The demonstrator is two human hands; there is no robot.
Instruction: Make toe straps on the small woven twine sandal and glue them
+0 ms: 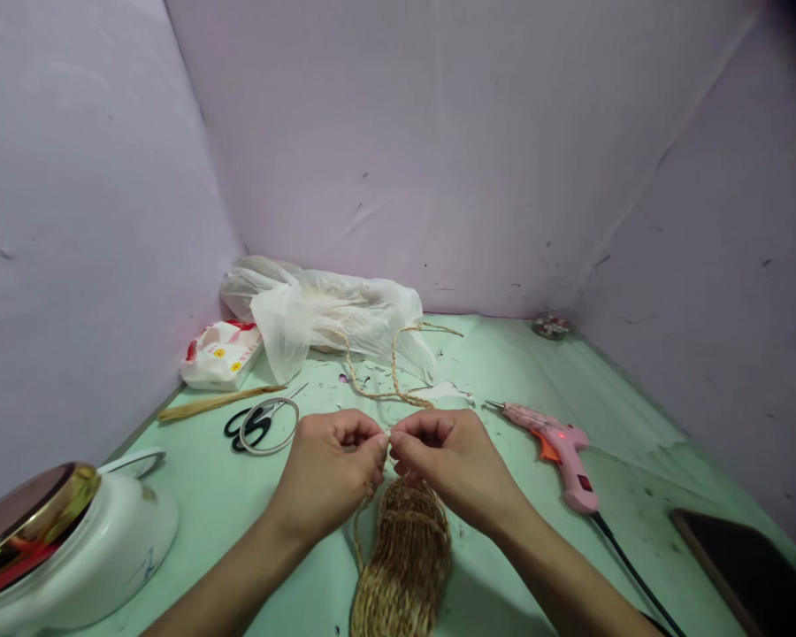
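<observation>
Braided straw bundle (pixel 404 566), brown and golden, lying on a green tabletop (pixel 212 518) between a person's forearms; places below are told from this bundle. Far to its left sits a white rounded vessel (pixel 123 548) with a gold-banded top. Beyond the bundle on the left are a white packet (pixel 222 363) with red marks, a flat straw strip (pixel 218 402), and black-handled scissors (pixel 257 423) overlapped by a pale ring (pixel 265 454).

Just above the bundle's far end, the left hand (pixel 328 460) pinches thumb to forefinger on a small pale strand end (pixel 388 433); its join to the straw is hidden. A thin cord (pixel 357 541) hangs below this hand, along the bundle's left side. Farther past the bundle, a loose braided cord (pixel 394 358) curls before a crumpled plastic bag (pixel 345 305).

The bundle should be light, springy, dry and not slippery, with fibres that could fray or snap if bent sharply. It seems best cupped around its middle; the strand calls for a fingertip pinch close to its end.

The right hand (pixel 455 464) meets the left in a matching narrow pinch. Right of the bundle lies a pink glue gun (pixel 557 438), red light lit; farther right, a dark phone (pixel 756 566).
</observation>
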